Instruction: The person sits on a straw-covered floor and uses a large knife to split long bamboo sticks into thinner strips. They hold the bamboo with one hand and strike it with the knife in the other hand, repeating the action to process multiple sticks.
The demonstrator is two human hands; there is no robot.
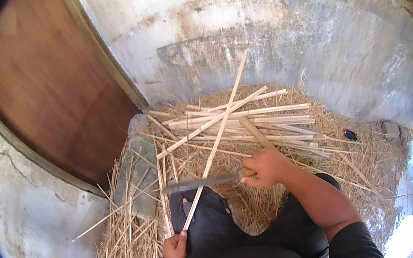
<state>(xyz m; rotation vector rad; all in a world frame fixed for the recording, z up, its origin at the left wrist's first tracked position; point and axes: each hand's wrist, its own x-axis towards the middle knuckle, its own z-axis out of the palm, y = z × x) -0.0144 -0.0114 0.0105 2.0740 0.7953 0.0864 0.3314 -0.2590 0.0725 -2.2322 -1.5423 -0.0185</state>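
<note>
My left hand (175, 249) is closed around the lower end of a long, pale bamboo strip (223, 122), beside my left thigh. The strip slants up and away to the right, its far end in front of the wall. My right hand (269, 166) grips a knife (205, 181) by its handle, above the gap between my knees. Its dark blade points left and crosses over the strip near my left knee. A thick wooden stick (256, 133) juts out beyond my right hand; whether it belongs to the knife I cannot tell.
Several split bamboo strips (277, 109) are piled on the shaving-covered ground (254, 214) ahead. Thin slivers (123, 249) lie at my left. A brown door (55, 86) and a stained wall (277, 31) enclose the spot. A small black object (350, 134) lies at the right.
</note>
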